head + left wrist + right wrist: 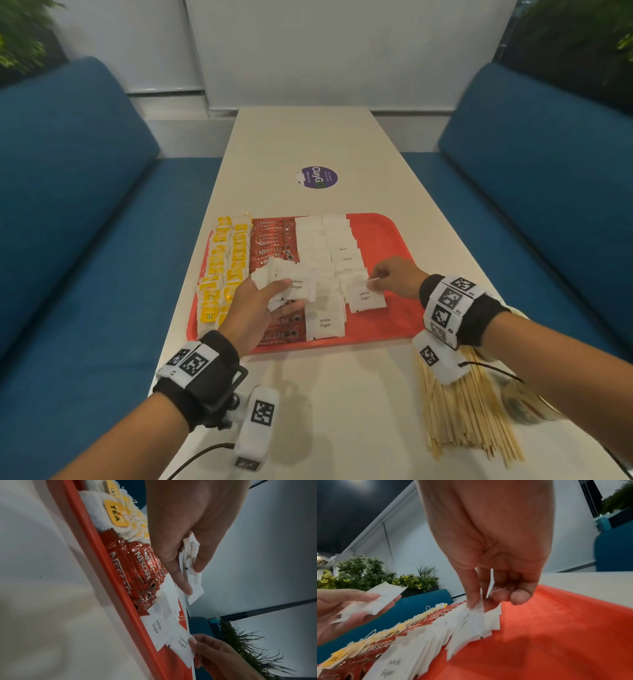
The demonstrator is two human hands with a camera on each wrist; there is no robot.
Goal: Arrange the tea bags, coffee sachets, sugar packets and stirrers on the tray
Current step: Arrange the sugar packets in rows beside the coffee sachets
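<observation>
A red tray (383,236) lies on the white table with rows of yellow-tagged tea bags (226,260), red coffee sachets (272,240) and white sugar packets (325,240). My left hand (260,301) hovers over the tray's near left and grips a fan of sugar packets (284,279) between thumb and fingers (190,563). My right hand (394,277) pinches the top edge of one sugar packet (365,296) (471,623) at the near end of the right sugar row. Wooden stirrers (469,411) lie in a pile on the table under my right wrist.
The tray's right third (394,315) is bare red surface. A purple round sticker (318,177) marks the table beyond the tray. Blue sofas (85,240) flank the table on both sides. A patterned object (527,404) sits by the stirrers near the table's right edge.
</observation>
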